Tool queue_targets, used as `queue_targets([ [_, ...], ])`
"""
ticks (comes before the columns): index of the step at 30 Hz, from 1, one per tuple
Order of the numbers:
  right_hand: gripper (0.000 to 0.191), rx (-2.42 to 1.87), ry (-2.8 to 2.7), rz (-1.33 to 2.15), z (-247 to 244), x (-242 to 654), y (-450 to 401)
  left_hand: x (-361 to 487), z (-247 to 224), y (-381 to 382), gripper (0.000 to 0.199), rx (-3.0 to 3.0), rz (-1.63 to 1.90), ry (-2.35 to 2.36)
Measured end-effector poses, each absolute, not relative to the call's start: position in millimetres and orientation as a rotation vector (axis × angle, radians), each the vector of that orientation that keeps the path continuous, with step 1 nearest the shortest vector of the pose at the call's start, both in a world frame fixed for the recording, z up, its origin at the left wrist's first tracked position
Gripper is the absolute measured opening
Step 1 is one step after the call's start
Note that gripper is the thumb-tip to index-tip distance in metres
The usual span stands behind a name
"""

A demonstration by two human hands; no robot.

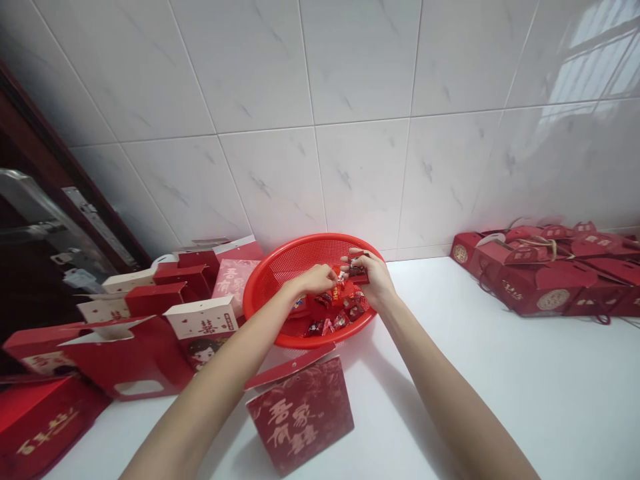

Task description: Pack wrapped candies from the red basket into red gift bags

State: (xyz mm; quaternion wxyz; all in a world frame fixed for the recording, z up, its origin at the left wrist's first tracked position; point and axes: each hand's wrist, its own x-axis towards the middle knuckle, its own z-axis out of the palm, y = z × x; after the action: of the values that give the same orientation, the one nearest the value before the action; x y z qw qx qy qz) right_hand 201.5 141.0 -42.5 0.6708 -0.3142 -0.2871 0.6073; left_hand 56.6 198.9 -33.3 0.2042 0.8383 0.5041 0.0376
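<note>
Both of my hands are over a red plastic basket (267,280) with mesh sides, which holds several wrapped candies (343,320) in red, pink and dark wrappers. My left hand (319,280) is closed in a pinch at a wrapped candy with a red and whitish wrapper, partly hidden by the fingers. At the basket's right rim, my right hand (376,279) curls around dark-wrapped candies (358,267). In front of the basket, between my forearms, stands a dark red gift box (303,417) with pale lettering, its flap raised.
Several red and cream gift boxes (155,353) stand with tops up on the left. A red box (50,420) sits at the lower left. Closed red boxes (540,273) are grouped along the tiled wall (370,180) on the right. The white tabletop (465,353) runs beneath.
</note>
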Motion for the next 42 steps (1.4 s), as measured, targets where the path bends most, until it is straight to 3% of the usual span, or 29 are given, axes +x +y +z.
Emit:
queue_targets([
  [8, 0.026, -0.702, -0.636, 1.372, -43.2, 201.9, 142.3, 56.0, -38.0, 198.8, 0.017, 2.375, 0.072, 1.374],
  [14, 0.026, -0.695, -0.634, 1.370, -42.4, 201.1, 141.6, 60.6, -45.9, 196.4, 0.034, 2.384, -0.160, 1.130],
  [21, 0.026, -0.700, -0.628, 1.372, -41.7, 201.5, 141.8, 61.3, -47.1, 194.0, 0.013, 2.351, -0.225, 1.071],
  [32, 0.027, -0.843, -0.620, 1.223, -45.3, 198.8, 142.7, 54.1, -30.4, 209.5, 0.027, 1.926, 0.787, 0.949],
  [42, 0.024, -0.804, -0.652, 1.308, -41.8, 198.7, 140.0, 52.6, -32.1, 213.6, 0.036, 1.902, 0.928, 0.852],
])
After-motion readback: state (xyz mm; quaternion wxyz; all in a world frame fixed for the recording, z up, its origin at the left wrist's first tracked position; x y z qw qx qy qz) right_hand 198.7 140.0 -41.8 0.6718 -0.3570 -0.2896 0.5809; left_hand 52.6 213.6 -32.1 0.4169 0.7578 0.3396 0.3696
